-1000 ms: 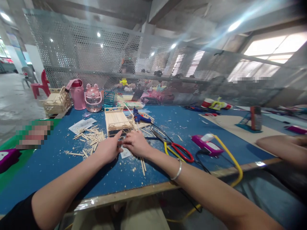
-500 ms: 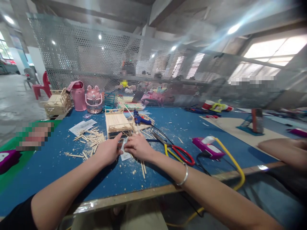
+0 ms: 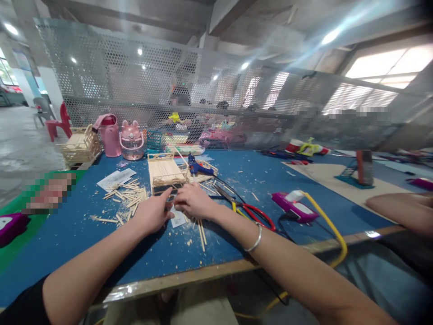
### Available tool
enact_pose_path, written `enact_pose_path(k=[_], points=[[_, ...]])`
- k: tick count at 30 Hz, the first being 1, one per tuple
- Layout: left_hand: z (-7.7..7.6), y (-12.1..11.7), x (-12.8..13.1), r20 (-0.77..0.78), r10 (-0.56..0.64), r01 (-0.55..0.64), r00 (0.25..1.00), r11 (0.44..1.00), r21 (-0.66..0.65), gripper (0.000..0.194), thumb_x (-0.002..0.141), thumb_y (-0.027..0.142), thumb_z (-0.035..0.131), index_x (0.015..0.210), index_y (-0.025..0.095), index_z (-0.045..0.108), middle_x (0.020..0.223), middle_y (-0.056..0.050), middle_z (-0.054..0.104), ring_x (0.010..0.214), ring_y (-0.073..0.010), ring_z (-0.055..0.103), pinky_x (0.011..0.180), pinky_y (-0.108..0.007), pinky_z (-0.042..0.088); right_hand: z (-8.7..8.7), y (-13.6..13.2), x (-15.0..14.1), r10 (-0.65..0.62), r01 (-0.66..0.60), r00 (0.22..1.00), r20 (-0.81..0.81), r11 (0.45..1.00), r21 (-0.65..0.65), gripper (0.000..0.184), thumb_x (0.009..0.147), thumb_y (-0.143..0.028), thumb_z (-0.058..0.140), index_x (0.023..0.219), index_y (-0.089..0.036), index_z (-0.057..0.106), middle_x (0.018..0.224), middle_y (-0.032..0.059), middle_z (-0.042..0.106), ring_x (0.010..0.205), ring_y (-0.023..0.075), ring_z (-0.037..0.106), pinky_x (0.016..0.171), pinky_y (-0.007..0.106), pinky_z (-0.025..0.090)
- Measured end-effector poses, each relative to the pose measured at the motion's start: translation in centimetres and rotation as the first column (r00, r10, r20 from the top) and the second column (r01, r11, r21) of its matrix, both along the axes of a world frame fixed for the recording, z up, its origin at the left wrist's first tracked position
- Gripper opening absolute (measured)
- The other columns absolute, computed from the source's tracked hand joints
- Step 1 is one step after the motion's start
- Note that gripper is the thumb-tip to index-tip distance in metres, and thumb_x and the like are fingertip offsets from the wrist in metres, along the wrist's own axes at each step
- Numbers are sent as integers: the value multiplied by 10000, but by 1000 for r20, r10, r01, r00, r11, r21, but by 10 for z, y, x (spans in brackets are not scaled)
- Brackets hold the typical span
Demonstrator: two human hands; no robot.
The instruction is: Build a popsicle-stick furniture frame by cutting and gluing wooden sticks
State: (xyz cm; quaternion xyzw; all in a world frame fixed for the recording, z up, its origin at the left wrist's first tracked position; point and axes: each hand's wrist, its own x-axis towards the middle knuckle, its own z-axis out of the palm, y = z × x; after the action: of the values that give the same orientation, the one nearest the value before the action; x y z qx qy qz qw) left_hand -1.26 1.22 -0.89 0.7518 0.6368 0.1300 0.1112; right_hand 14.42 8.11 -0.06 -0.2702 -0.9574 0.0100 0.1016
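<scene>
My left hand (image 3: 156,212) rests low over the blue table, its index finger stretched forward and its other fingers curled inward. Close beside it, my right hand (image 3: 195,201) has its fingertips pinched together. Whatever lies between the fingertips is small and mostly hidden. Under both hands is a small white paper sheet (image 3: 177,218). Just beyond them stands a miniature bed made of wooden sticks (image 3: 163,171). A blue glue gun (image 3: 199,168) lies to its right. Loose wooden sticks (image 3: 130,197) are heaped left of my left hand, and more sticks (image 3: 202,234) lie below my right.
Scissors with red and yellow handles (image 3: 259,215) lie right of my hands, before a purple device (image 3: 294,207) with a yellow cable. A pink bottle (image 3: 110,137), a pink-lidded jug (image 3: 132,143) and another stick model (image 3: 80,146) stand back left. Another person's arm (image 3: 399,210) is at right.
My right hand has shifted slightly forward and left, with its wrist and bracelet. My left hand stays nearly in place. The paper sheet shows a little more.
</scene>
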Motion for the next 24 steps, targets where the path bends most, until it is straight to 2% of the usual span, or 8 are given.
enact_pose_path(k=[4,7,10,13,15,19,22,24], points=[[0,1,-2,35,-18,18,999,1000,-12,707,762,307,585,1378,202,254,1082,-74,670,1065,-249,577,811,-334,453,8,5,4,-2,-23,995,-97,965,-261,92,730,-132,595,697,-158,677,682,16,630,685,133,516,675,263,325],[0,2,-2,22,-40,40,999,999,9,674,750,340,605,1349,243,312,1069,-64,671,1027,-240,594,791,-312,451,6,5,4,-40,-11,988,-149,946,-324,144,785,-177,532,763,-142,669,700,12,643,656,116,538,624,221,368],[1,2,-2,9,-43,42,999,996,85,464,761,395,586,1205,294,494,1041,-44,670,958,-235,610,741,-300,448,2,5,2,-100,-17,963,-250,903,-430,201,818,-235,487,806,-125,655,717,15,644,657,115,544,607,212,388],[4,0,-2,10,5,-6,1000,988,155,234,823,380,503,969,253,635,926,-37,690,867,-214,616,699,-284,432,1,6,2,-153,-62,925,-347,841,-538,199,787,-279,525,753,-126,647,676,7,624,641,117,530,616,220,391],[4,0,0,-18,17,-14,1000,984,179,244,854,352,451,878,229,661,846,-45,694,801,-203,615,664,-276,419,0,6,3,-178,-67,912,-370,824,-563,186,764,-286,548,730,-128,640,661,5,615,632,116,521,621,226,392],[4,-1,3,-78,-23,41,997,972,232,310,885,321,373,863,219,665,775,-59,681,743,-203,609,619,-278,402,0,3,4,-226,-46,890,-395,819,-572,153,741,-273,568,703,-133,618,641,-1,591,609,109,498,602,222,380],[4,0,4,-69,-31,48,997,962,269,319,886,321,367,824,206,658,762,-58,676,734,-208,604,614,-284,404,-2,0,6,-203,-36,887,-415,865,-500,189,763,-319,558,697,-144,576,606,-23,536,572,97,452,551,208,342],[4,0,4,-54,-32,47,998,955,293,312,885,316,374,821,203,657,761,-55,677,734,-208,601,624,-288,410,-2,-1,7,-136,-35,905,-403,920,-391,261,812,-355,505,653,-151,537,571,-36,480,555,93,419,537,209,308]])
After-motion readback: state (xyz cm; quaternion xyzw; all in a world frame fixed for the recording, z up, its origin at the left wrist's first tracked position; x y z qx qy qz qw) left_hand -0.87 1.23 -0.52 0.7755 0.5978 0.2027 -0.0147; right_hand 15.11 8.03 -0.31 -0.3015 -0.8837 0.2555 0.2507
